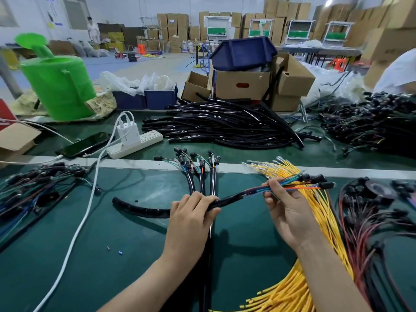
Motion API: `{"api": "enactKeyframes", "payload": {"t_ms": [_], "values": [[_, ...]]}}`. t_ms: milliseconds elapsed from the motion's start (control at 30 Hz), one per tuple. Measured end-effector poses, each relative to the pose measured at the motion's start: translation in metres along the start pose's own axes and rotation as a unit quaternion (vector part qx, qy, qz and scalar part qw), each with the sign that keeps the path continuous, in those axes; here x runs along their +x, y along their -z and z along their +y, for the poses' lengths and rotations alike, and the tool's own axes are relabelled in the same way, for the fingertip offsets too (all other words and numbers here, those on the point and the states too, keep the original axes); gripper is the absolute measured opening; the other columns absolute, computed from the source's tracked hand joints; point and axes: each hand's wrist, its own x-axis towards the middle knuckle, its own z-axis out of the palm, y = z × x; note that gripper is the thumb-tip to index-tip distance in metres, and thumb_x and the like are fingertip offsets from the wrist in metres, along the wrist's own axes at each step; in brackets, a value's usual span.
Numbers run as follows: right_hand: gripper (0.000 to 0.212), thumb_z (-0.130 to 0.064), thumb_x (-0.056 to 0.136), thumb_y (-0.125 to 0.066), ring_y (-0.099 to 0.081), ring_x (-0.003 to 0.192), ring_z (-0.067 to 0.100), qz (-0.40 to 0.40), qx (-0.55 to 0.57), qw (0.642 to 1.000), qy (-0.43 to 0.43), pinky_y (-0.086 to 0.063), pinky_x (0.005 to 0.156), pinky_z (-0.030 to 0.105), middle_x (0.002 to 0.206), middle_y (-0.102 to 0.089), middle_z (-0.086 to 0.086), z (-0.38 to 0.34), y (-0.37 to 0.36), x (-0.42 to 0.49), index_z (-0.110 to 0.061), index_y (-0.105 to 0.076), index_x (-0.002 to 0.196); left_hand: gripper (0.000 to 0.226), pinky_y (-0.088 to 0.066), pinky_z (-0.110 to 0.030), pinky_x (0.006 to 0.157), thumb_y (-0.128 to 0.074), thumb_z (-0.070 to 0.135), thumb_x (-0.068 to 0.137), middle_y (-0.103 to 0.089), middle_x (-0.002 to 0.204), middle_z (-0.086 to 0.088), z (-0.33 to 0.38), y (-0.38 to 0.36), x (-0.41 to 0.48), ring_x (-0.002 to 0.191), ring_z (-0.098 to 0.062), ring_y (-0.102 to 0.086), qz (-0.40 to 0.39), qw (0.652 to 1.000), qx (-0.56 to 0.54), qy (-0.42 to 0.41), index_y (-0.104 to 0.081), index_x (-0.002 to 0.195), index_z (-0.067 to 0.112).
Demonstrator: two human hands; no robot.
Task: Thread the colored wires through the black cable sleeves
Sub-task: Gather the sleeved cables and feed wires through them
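Observation:
My left hand (191, 216) grips a black cable sleeve (144, 209) near its right end, above the green mat. Its free end curves away to the left. A bundle of colored wires (254, 190), blue, green and red, enters the sleeve's right mouth. My right hand (284, 204) pinches this bundle a little right of the sleeve. The wires end in black connectors (315, 180) beyond my fingers. Three sleeved wire sets (201, 174) lie upright on the mat behind my left hand.
A pile of loose black sleeves (225, 124) lies mid-table. Yellow wires (315, 210) fan under my right hand, with dark red wires (369, 221) further right. More wired connectors (33, 183) lie at left. A power strip (135, 144), phone (85, 144) and white cable (85, 212) sit left.

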Motion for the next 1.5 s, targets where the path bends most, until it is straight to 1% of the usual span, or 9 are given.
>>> {"api": "enactKeyframes", "payload": {"t_ms": [133,400,767,900,1033,1167,1233,1333,1500], "values": [[0.009,-0.011,0.073,-0.063,-0.059,0.052,0.005,-0.005,-0.014,1.000,-0.002,-0.049,0.048,0.012,0.066,-0.066,0.001,0.005,-0.004,0.000,-0.007,-0.066,0.080,0.037,-0.031,-0.029,0.068,-0.043,0.036,0.091,-0.062,0.080,0.003,0.000,0.000,0.001,0.070,-0.022,-0.058,0.008,1.000,-0.005,-0.004,-0.071,0.095,0.012],[0.013,-0.010,0.072,-0.063,-0.059,0.053,0.006,-0.032,-0.052,0.998,-0.011,-0.050,0.049,0.012,0.070,-0.065,0.006,0.011,-0.009,-0.003,-0.005,-0.062,0.084,0.034,-0.031,-0.031,0.067,-0.045,0.034,0.089,-0.063,0.077,0.002,0.000,0.000,0.001,0.069,-0.024,-0.059,0.018,1.000,-0.018,-0.003,-0.071,0.092,0.012],[0.004,-0.010,0.070,-0.069,-0.048,0.056,0.010,-0.089,-0.134,0.987,-0.019,-0.042,0.050,0.014,0.067,-0.056,0.006,0.019,-0.011,-0.005,-0.009,-0.070,0.073,0.034,-0.032,-0.032,0.067,-0.045,0.034,0.090,-0.062,0.076,0.002,-0.001,-0.003,0.001,0.069,-0.022,-0.057,0.007,1.000,-0.021,-0.017,-0.071,0.092,0.013],[0.014,-0.015,0.068,-0.069,-0.053,0.050,0.004,-0.033,-0.046,0.996,-0.063,-0.045,0.046,0.011,0.077,-0.069,0.004,0.007,-0.003,-0.002,-0.011,-0.072,0.081,0.034,-0.034,-0.033,0.067,-0.044,0.036,0.092,-0.062,0.078,0.003,-0.001,-0.005,0.000,0.071,-0.019,-0.054,0.005,0.999,-0.028,-0.027,-0.071,0.093,0.014],[0.020,-0.022,0.069,-0.068,-0.046,0.040,0.005,0.030,0.033,0.997,-0.062,-0.042,0.039,0.012,0.078,-0.070,0.003,-0.005,0.007,0.001,-0.013,-0.064,0.086,0.033,-0.034,-0.033,0.068,-0.045,0.036,0.092,-0.061,0.078,0.004,-0.002,-0.007,0.000,0.072,-0.016,-0.051,0.008,0.999,-0.034,-0.033,-0.070,0.092,0.014],[0.013,-0.015,0.071,-0.067,-0.051,0.043,0.005,0.028,0.002,0.998,-0.051,-0.038,0.036,0.010,0.069,-0.068,0.006,-0.004,0.005,0.001,-0.003,-0.070,0.076,0.034,-0.034,-0.032,0.068,-0.044,0.036,0.092,-0.061,0.077,0.004,-0.003,-0.006,0.000,0.072,-0.018,-0.053,0.011,0.999,-0.034,-0.023,-0.070,0.092,0.014],[0.004,-0.009,0.070,-0.066,-0.052,0.045,0.006,0.025,-0.004,0.999,-0.037,-0.039,0.038,0.010,0.069,-0.067,0.006,-0.004,0.004,0.001,-0.008,-0.069,0.067,0.035,-0.033,-0.033,0.068,-0.043,0.036,0.092,-0.061,0.077,0.003,-0.003,-0.006,0.000,0.071,-0.019,-0.054,0.008,0.999,-0.034,-0.021,-0.071,0.093,0.014],[0.012,-0.004,0.070,-0.066,-0.053,0.045,0.007,0.016,-0.009,0.999,-0.029,-0.040,0.039,0.011,0.066,-0.059,0.001,-0.001,0.003,0.001,-0.012,-0.058,0.074,0.035,-0.033,-0.032,0.068,-0.043,0.035,0.092,-0.061,0.077,0.003,-0.002,-0.005,0.000,0.071,-0.019,-0.055,0.007,0.999,-0.030,-0.022,-0.071,0.094,0.013],[0.010,-0.005,0.068,-0.068,-0.054,0.047,0.009,-0.005,-0.057,0.998,-0.022,-0.042,0.040,0.012,0.061,-0.058,0.003,0.001,0.000,0.000,-0.005,-0.060,0.074,0.035,-0.034,-0.033,0.069,-0.044,0.035,0.091,-0.060,0.076,0.001,-0.003,-0.005,-0.001,0.073,-0.016,-0.050,0.011,0.999,-0.039,-0.024,-0.071,0.095,0.012]]}}
